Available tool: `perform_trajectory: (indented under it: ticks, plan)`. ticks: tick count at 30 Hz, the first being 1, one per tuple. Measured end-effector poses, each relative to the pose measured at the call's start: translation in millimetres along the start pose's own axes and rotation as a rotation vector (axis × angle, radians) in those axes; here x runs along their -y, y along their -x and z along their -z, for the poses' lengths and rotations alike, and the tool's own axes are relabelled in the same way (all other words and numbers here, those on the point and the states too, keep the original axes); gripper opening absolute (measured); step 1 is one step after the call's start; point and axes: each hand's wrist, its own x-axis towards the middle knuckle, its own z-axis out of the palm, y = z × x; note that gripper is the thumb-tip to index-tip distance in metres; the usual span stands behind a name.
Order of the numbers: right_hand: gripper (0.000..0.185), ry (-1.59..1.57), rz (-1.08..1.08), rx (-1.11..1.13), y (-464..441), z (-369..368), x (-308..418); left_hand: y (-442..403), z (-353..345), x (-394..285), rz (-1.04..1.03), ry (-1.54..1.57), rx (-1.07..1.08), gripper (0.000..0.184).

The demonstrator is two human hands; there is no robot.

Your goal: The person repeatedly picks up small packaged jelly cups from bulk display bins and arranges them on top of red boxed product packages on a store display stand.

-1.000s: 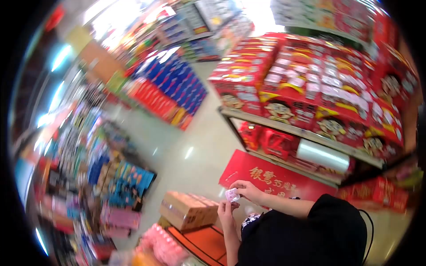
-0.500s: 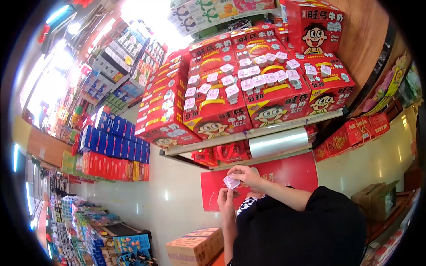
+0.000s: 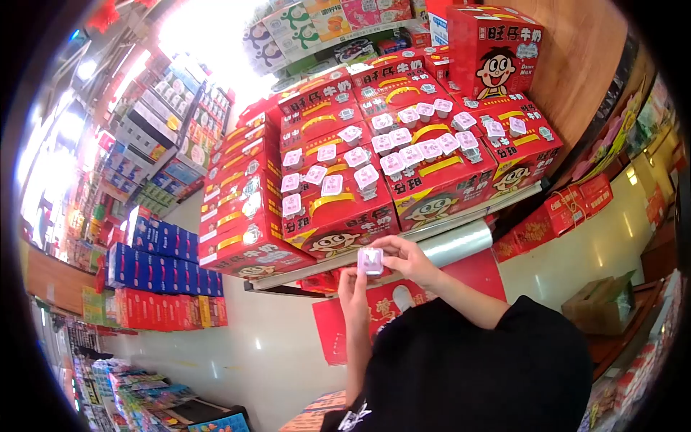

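My grip, left hand (image 3: pixel 354 291) and right hand (image 3: pixel 414 263) together pinching the small pink-lidded cup (image 3: pixel 371 261), has moved up in view toward the red milk boxes (image 3: pixel 335 217), bringing it nearer the similar cups (image 3: pixel 332 185) on top.

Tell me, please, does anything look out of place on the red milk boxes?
Somewhat: pink-topped containers sit in uneven rows on the red milk boxes, some turned askew, unlike the closely packed boxes beneath. I see no spill or damage.

Upright red carton (image 3: pixel 497 54) reads "旺仔牛奶" and "DRINK MILK".
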Motion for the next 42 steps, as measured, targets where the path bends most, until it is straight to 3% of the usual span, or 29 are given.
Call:
perform_trajectory:
  ticks: [8, 12, 17, 20, 25, 27, 35, 39, 42]
  plan:
    - [0.041, 0.051, 0.123, -0.068, -36.6, 15.4, 20.4, -78.4, -13.8, -8.9, -0.025, 0.058, 0.194, 0.005]
    - [0.044, 0.076, 0.204, -0.177, -42.8, 23.5, 35.4, -107.0, -38.1, -10.9, -0.082, 0.023, 0.264, 0.009]
    - [0.050, 0.095, 0.230, -0.310, -31.9, 50.6, 41.9, -121.5, -74.4, 12.8, -0.010, 0.077, 0.362, 0.019]
    - [0.061, 0.051, 0.185, -0.311, -28.7, 61.9, 42.6, -124.0, -92.8, 18.9, 0.039, 0.084, 0.329, 0.021]
    - [0.074, 0.008, 0.123, -0.164, -34.3, 80.5, 47.0, -122.7, -104.9, 24.6, 0.024, -0.133, 0.226, 0.048]
    - [0.078, -0.059, 0.071, -0.074, -37.9, 92.5, 43.7, -118.6, -113.3, 21.2, 0.018, -0.163, 0.174, 0.051]
    - [0.074, -0.160, -0.042, 0.102, -33.0, 138.4, 57.1, -90.6, -142.5, 39.2, -0.090, -0.374, -0.018, 0.053]
    - [0.070, -0.158, 0.011, 0.133, -19.3, 159.0, 54.0, -66.9, -160.2, 39.3, -0.128, -0.399, -0.227, 0.051]
    - [0.067, -0.246, -0.064, 0.177, -11.3, 172.0, 54.8, -43.2, -167.4, 33.3, 0.026, -0.311, -0.330, 0.047]
